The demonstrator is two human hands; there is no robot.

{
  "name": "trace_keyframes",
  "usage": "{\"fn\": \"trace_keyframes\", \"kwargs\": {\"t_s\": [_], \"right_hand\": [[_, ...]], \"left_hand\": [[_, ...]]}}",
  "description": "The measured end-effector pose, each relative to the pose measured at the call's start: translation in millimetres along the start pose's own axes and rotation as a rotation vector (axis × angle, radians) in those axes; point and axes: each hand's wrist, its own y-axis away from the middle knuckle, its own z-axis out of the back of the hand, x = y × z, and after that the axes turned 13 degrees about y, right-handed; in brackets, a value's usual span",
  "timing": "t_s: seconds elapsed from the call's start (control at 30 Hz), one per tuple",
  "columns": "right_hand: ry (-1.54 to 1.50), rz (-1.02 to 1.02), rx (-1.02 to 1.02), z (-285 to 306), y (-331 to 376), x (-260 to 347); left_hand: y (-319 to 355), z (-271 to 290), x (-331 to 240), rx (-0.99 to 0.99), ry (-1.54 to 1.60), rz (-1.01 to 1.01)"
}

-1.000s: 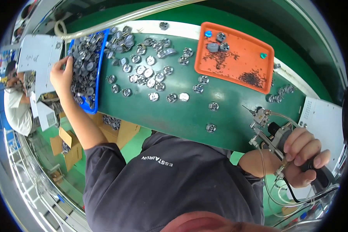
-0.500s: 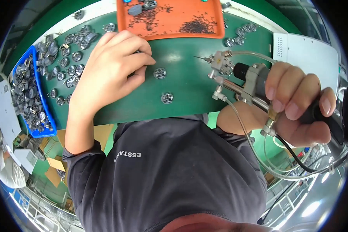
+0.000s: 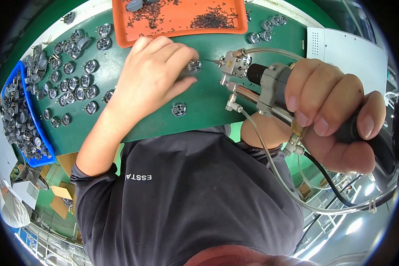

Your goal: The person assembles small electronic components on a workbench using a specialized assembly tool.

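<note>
My left hand (image 3: 157,73) reaches over the green table with its fingers curled and its thumb apart from the index finger. Between these two sits a small round grey part (image 3: 194,66) with a patterned top, partly hidden by the index finger. I cannot tell whether the thumb touches it. A hand-held tool (image 3: 264,88) with metal fittings, clear hoses and a dark handle is gripped in my right hand (image 3: 334,113). Its thin, needle-like tip points left and ends close beside that round part. A similar round part (image 3: 179,110) lies nearer to me on the table.
An orange tray (image 3: 181,33) with many tiny dark pieces stands at the back. On the left are a blue bin (image 3: 42,162) full of grey parts and several loose round parts (image 3: 79,93). Others (image 3: 266,36) lie at the back right, near a white box (image 3: 348,55).
My left hand has moved right, and its thumb and index finger are now around the farther round part. The tool tip has come left, closer to that part. The view has shifted slightly.
</note>
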Motion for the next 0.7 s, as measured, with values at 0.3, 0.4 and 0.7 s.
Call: {"fn": "trace_keyframes", "kwargs": {"t_s": [0.3, 0.4, 0.7], "right_hand": [[-0.001, -0.041, 0.006, -25.1, -12.4, -21.4], [0.0, -0.05, -0.004, -20.3, -9.2, -21.5], [-0.012, -0.073, -0.016, -2.4, 4.3, -16.8]], "left_hand": [[9.7, -13.0, 13.2, -0.036, -0.073, -0.13], [6.0, -14.5, 10.1, -0.018, -0.07, -0.122], [7.7, -14.9, 11.0, -0.017, -0.072, -0.112]]}}
